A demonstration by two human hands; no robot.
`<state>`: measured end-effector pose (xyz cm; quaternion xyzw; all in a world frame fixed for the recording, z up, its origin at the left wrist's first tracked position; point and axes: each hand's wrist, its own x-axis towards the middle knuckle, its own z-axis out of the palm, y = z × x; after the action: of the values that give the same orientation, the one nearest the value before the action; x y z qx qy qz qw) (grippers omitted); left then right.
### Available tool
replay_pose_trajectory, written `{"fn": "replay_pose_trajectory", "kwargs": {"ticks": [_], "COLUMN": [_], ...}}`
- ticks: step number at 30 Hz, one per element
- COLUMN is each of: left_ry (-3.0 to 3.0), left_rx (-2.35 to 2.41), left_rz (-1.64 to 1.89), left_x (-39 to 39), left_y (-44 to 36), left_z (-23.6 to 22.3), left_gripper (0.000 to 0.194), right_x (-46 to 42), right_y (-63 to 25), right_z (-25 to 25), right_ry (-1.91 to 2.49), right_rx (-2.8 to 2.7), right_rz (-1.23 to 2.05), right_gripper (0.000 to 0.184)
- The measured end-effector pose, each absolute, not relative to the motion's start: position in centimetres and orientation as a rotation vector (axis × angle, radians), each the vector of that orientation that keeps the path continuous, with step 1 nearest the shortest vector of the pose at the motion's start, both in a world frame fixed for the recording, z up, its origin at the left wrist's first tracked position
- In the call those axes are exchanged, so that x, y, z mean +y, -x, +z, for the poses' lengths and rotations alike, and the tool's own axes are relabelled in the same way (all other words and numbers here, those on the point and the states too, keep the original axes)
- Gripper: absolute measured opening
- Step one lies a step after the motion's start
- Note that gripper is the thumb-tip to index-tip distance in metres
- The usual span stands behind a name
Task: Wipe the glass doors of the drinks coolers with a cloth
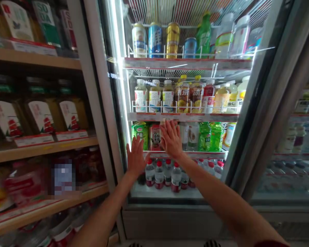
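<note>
1. a packet (63, 176) at left had its label blurred.
2. the right hand (171, 139) hid most of a pale bottle (161, 134).
3. the top edge cut off the cartons (16, 24).
4. shelf price tags (34, 140) were too small to read.

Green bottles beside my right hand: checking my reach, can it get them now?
Probably not: the right hand lies flat, seemingly on the glass door in front of the green bottles.

wooden shelf (33, 56): matt | cans (173, 40): glossy metal | bottles (176, 178): smooth plastic
</note>
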<state>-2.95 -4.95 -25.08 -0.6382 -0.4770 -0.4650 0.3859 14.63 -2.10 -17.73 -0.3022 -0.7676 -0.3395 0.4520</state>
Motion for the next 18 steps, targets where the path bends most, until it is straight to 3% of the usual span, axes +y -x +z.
{"fn": "replay_pose_trajectory", "kwargs": {"ticks": [6,9,14,18], "left_ry": [1.699,1.693,1.637,1.653], "left_rx": [-1.313,-1.392,-1.578,-1.667], "left_rz": [-1.096,-1.076,-1.060,-0.986], "left_x": [-7.8,-8.5,-9.2,-10.3], "left_y": [6.5,7.6,8.8,9.0], "left_z": [-29.8,-30.6,-31.8,-34.1], "left_gripper": [0.059,0.056,0.052,0.048], "right_x": [-2.4,-2.8,-2.8,-3.1], "right_y": [-15.0,-14.1,-10.0,-7.7], "right_z": [-27.4,-27.0,-22.1,-27.9], "right_ry": [0.254,0.180,0.612,0.374], "right_rx": [-2.451,-2.484,-2.169,-2.365], "right_rz": [-1.041,-1.045,-0.908,-0.938], "right_gripper": [0.049,0.048,0.054,0.048]}}
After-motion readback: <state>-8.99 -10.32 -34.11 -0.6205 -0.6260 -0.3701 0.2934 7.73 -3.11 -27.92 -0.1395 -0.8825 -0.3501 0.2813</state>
